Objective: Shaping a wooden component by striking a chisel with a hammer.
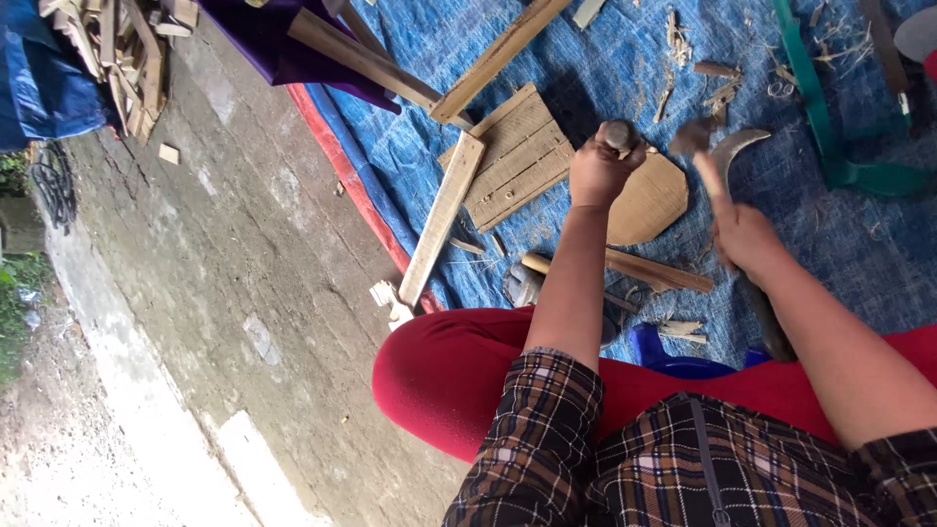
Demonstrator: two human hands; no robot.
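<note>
The carving looks mid-way: pale wood shavings [727, 88] litter the blue woven tarp [605, 59] toward one o'clock, yet the wooden piece [617, 133] in hand is rough and dark at its tip. The left hand [600, 171] is closed tight around that round stub, holding it upright over a rounded wooden board [652, 200]. The right hand [744, 234] wraps fully around the handle of a curved blade [734, 148], its grey metal edge close beside the piece at three o'clock. A slatted panel [517, 156] lies at nine o'clock of the left hand, a hammer [595, 268] nearer the red trousers [459, 376].
</note>
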